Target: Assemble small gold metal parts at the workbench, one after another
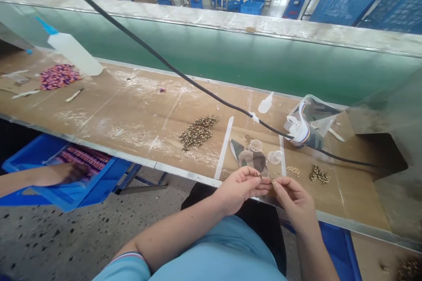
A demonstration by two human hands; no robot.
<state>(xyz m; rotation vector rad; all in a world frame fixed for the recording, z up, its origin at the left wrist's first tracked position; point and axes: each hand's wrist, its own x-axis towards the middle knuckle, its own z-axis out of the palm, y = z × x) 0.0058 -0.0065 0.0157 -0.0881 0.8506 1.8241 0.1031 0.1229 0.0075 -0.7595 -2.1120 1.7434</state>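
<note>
My left hand (240,189) is at the bench's front edge, thumb and forefinger pinched on a small brown-gold piece (260,175). Close beside it, my right hand (294,198) has thumb and forefinger pressed together near the left fingertips; whatever they pinch is too small to make out. Just beyond the hands lie a camouflage-patterned cloth scrap (252,160), a small clear round cup (255,145) and a clear round lid (274,156). Right of them are a little heap of beige bits (293,171) and a small pile of brown-gold pieces (319,174).
A larger heap of brown-gold pieces (198,132) lies left. A black cable (165,62) crosses above the bench. Farther left are a white bottle (77,54) and pink-purple pieces (59,76). A co-worker's hand (74,171) reaches into a blue bin (95,189). A camouflage bag (311,125) stands right.
</note>
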